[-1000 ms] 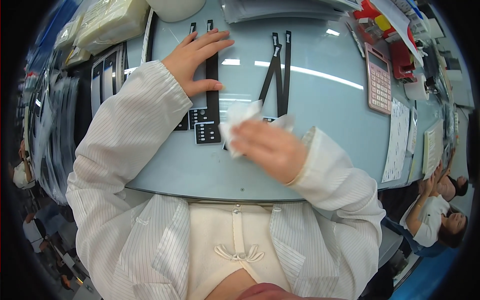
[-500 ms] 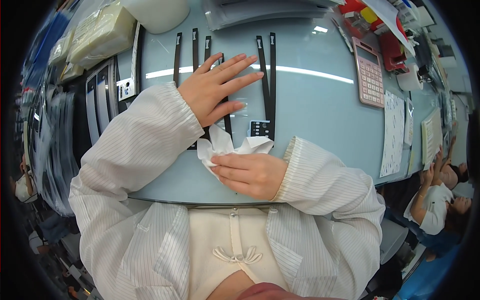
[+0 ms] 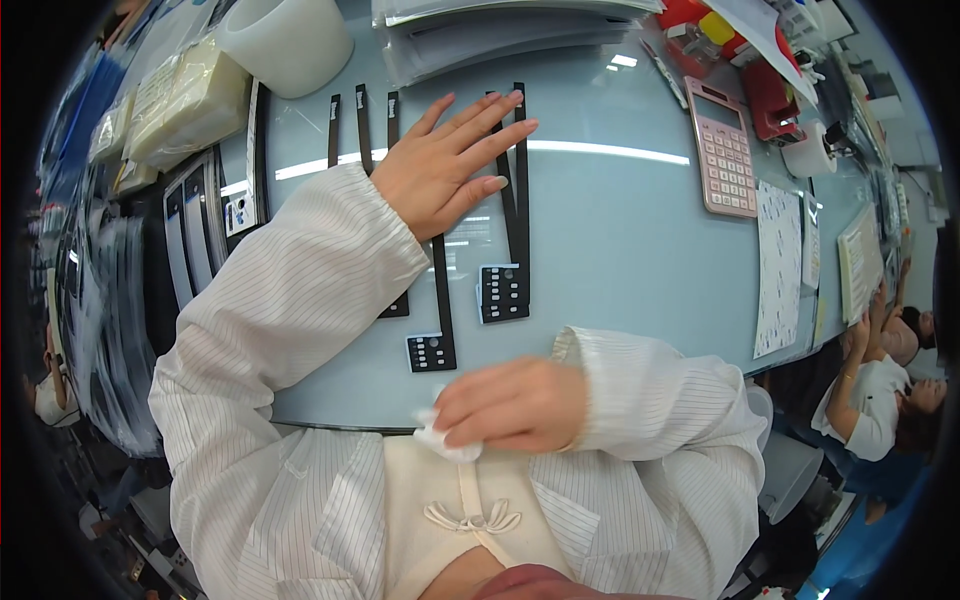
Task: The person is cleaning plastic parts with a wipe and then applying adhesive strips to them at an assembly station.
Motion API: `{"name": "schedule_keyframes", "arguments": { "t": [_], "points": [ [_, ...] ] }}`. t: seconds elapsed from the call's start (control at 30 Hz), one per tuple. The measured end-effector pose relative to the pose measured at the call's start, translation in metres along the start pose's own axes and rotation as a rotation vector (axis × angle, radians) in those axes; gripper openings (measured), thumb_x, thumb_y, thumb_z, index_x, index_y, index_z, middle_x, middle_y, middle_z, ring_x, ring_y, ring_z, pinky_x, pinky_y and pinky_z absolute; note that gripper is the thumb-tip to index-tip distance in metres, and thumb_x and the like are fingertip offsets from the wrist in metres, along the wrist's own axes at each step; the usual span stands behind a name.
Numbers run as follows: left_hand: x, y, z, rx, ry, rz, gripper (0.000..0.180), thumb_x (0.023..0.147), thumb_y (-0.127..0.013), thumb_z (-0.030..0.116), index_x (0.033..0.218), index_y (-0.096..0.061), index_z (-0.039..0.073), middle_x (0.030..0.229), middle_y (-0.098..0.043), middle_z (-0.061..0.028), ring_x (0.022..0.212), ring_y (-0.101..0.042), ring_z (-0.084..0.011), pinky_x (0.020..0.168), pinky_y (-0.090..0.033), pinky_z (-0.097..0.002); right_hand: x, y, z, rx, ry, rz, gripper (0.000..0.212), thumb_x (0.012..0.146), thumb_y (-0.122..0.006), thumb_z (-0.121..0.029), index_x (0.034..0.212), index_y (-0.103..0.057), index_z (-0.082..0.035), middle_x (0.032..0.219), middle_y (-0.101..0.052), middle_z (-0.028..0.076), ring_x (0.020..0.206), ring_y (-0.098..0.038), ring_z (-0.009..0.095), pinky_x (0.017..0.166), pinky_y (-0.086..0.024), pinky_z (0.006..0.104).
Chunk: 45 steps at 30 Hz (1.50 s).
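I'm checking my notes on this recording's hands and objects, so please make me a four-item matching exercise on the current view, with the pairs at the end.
1. Calculator
2. Left hand
3. Right hand
4. Thick roll

A. spread over black strips
B. white, left of the stacked sheets
C. pink, on the table's right side
D. holding a crumpled wipe

Pairs: 1-C, 2-A, 3-D, 4-B
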State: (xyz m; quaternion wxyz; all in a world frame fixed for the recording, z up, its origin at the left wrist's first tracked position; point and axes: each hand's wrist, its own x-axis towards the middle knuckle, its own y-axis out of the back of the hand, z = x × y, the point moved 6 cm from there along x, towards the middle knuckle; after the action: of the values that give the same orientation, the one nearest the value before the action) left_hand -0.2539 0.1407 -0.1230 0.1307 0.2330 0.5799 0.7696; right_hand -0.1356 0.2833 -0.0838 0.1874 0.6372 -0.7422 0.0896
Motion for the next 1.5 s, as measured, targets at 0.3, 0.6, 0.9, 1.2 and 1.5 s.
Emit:
{"name": "schedule_keyframes", "arguments": {
  "t": [0.3, 0.6, 0.9, 1.2, 1.5],
  "points": [
    [0.017, 0.007, -0.023, -0.093, 0.06, 0.125, 0.064, 0.097, -0.051, 0.017, 0.154, -0.022, 0.01, 0.157, -0.032, -0.0117, 0.143, -0.032, -0.031, 0.119, -0.024, -0.0431, -0.002, 0.208, 0.008, -0.824, -0.205, 0.745, 0.031, 0.086, -0.053, 0.01, 0.111, -0.068, -0.001, 0.109, -0.07, 0.013, 0.098, -0.068, 0.021, 0.084, -0.053, 0.0282],
    [0.016, 0.005, -0.026, -0.166, 0.093, 0.18, 0.071, 0.094, -0.054, 0.013, 0.155, -0.017, 0.009, 0.15, -0.039, -0.0175, 0.138, -0.04, -0.0308, 0.117, -0.027, -0.0436, 0.023, 0.173, 0.076, -1.116, -0.21, 0.322, 0.056, 0.082, -0.051, 0.01, 0.135, -0.056, -0.007, 0.14, -0.052, 0.015, 0.136, -0.043, 0.033, 0.113, -0.037, 0.0426],
    [0.017, -0.008, -0.03, -0.013, 0.029, 0.111, 0.058, 0.1, -0.042, 0.023, 0.154, -0.025, 0.018, 0.154, -0.039, -0.0068, 0.143, -0.034, -0.0265, 0.12, -0.021, -0.0455, 0.015, 0.163, 0.069, -1.136, -0.219, 0.244, 0.051, 0.084, -0.051, 0.011, 0.132, -0.059, -0.006, 0.138, -0.055, 0.013, 0.135, -0.045, 0.031, 0.112, -0.038, 0.0402],
    [0.016, -0.004, -0.027, -0.103, 0.009, 0.075, 0.074, 0.094, -0.049, 0.057, 0.154, -0.027, 0.02, 0.156, -0.035, -0.0092, 0.144, -0.032, -0.0282, 0.12, -0.019, -0.0469, 0.014, 0.152, 0.07, -1.368, -0.238, 0.258, 0.047, 0.082, -0.059, 0.007, 0.127, -0.061, -0.006, 0.135, -0.058, 0.013, 0.13, -0.051, 0.03, 0.109, -0.043, 0.0395],
    [0.015, 0.0, -0.026, -0.108, 0.04, 0.095, 0.106, 0.078, -0.06, 0.075, 0.157, -0.014, 0.021, 0.152, -0.039, -0.0144, 0.142, -0.035, -0.0309, 0.119, -0.021, -0.0504, -0.002, 0.129, 0.054, -1.091, -0.169, 0.284, 0.053, 0.08, -0.054, 0.015, 0.13, -0.059, -0.002, 0.135, -0.057, 0.019, 0.131, -0.05, 0.034, 0.11, -0.041, 0.0406]
  ]
}}
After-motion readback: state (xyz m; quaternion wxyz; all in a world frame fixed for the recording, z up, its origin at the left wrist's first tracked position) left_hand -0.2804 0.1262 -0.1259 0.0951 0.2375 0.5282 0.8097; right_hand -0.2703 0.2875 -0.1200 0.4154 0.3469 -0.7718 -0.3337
